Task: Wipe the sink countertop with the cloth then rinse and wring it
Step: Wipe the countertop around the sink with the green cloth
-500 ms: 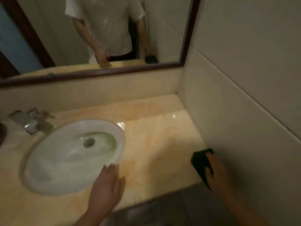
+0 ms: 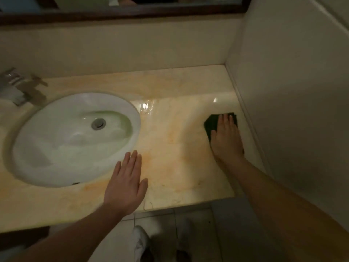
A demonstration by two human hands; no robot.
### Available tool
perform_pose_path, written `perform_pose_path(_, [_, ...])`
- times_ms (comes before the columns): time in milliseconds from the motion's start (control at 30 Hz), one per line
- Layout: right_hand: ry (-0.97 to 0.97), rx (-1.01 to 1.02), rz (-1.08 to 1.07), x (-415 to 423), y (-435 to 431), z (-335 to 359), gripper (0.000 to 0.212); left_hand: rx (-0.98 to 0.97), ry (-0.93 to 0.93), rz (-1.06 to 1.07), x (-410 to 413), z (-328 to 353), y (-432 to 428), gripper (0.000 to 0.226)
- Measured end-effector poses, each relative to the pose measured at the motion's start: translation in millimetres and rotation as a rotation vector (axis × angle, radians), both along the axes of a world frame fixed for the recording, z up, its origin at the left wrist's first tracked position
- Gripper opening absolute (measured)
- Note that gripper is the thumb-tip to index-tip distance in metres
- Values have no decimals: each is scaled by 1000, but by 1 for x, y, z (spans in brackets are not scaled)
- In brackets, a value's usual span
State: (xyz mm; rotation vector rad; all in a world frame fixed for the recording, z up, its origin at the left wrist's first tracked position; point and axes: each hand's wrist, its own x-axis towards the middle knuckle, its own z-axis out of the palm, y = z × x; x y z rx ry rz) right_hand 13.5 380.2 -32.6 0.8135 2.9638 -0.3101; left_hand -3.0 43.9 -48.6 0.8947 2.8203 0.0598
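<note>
A dark cloth (image 2: 212, 122) lies flat on the beige marble countertop (image 2: 170, 140), close to the right wall. My right hand (image 2: 226, 138) presses flat on top of it, fingers pointing away from me, and covers most of it. My left hand (image 2: 125, 184) rests palm down with fingers apart on the counter, at the near right rim of the white oval sink (image 2: 56, 148). The sink holds nothing, and its metal drain (image 2: 98, 123) shows.
A chrome tap (image 2: 18, 87) stands at the far left behind the sink. A wet sheen (image 2: 146, 107) lies on the counter right of the basin. A tiled wall (image 2: 292, 91) bounds the counter's right side; the dark mirror frame (image 2: 122, 14) runs above the backsplash. Tiled floor and a white shoe (image 2: 140, 241) lie below.
My right hand has pushed the cloth from the counter's front right edge further back along the wall. The view has tilted down and moved closer. My left hand stays by the sink.
</note>
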Motion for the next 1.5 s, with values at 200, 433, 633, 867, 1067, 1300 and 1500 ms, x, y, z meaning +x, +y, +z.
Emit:
perform_pose_path(200, [47,-9,487,-11,-116,-8,65,29,-26,14,1,-2,-1,69])
perform_pose_path(433, [6,43,277,103,-61,-12,64,29,-25,5,1,1,-1,70])
perform_pose_path(633, [43,52,-205,76,-44,-6,64,71,-14,12,2,-2,-2,70])
perform_pose_path(867, [22,31,443,86,-165,-10,64,59,-4,0,3,-4,-5,69])
perform_pose_path(1067, [-11,80,-210,129,-17,-12,65,80,-15,3,3,-2,0,70])
perform_pose_path(1300, [-8,48,93,48,-136,-13,64,218,-75,74,5,2,-8,66])
perform_pose_path(1500, [-2,35,609,63,-216,-18,64,85,14,275,6,-6,-40,67])
